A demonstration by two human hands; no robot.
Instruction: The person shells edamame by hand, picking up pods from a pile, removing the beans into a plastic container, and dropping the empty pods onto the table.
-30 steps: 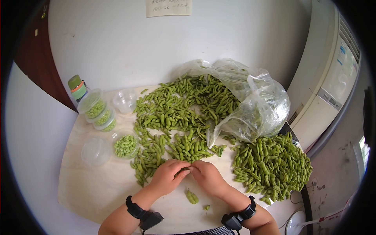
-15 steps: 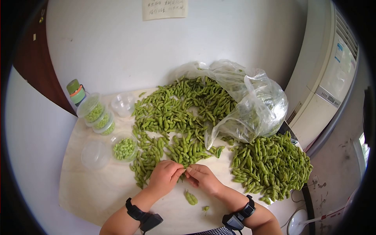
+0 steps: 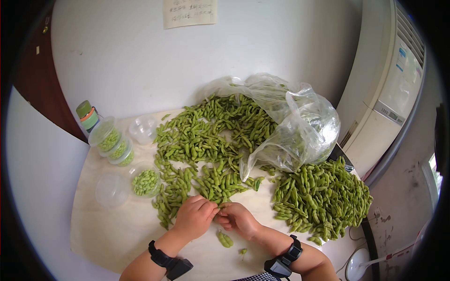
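My left hand [image 3: 194, 217] and my right hand [image 3: 237, 220] meet at the fingertips over the near edge of the green pod heap [image 3: 199, 140]. Both are closed in a pinch around a small green pod [image 3: 220, 206], mostly covered by the fingers. Just below them, one loose pod [image 3: 225, 239] lies on the pale table, with a smaller scrap [image 3: 243, 252] to its right. An uncovered round tub [image 3: 146, 182] of shelled beans stands left of the heap, beside a clear lid or tub [image 3: 111, 190].
Stacked bean tubs [image 3: 117, 145], an unfilled clear tub [image 3: 143, 129] and a green-topped bottle [image 3: 87, 115] stand at the left. A plastic bag [image 3: 304, 126] of pods lies behind a second pod pile [image 3: 321, 201] at the right. An air conditioner [image 3: 391, 79] stands beyond.
The camera view has shifted slightly. My right hand has turned a little, with its fingers more curled in beside the left fingertips. Both hands stay together at the pod.
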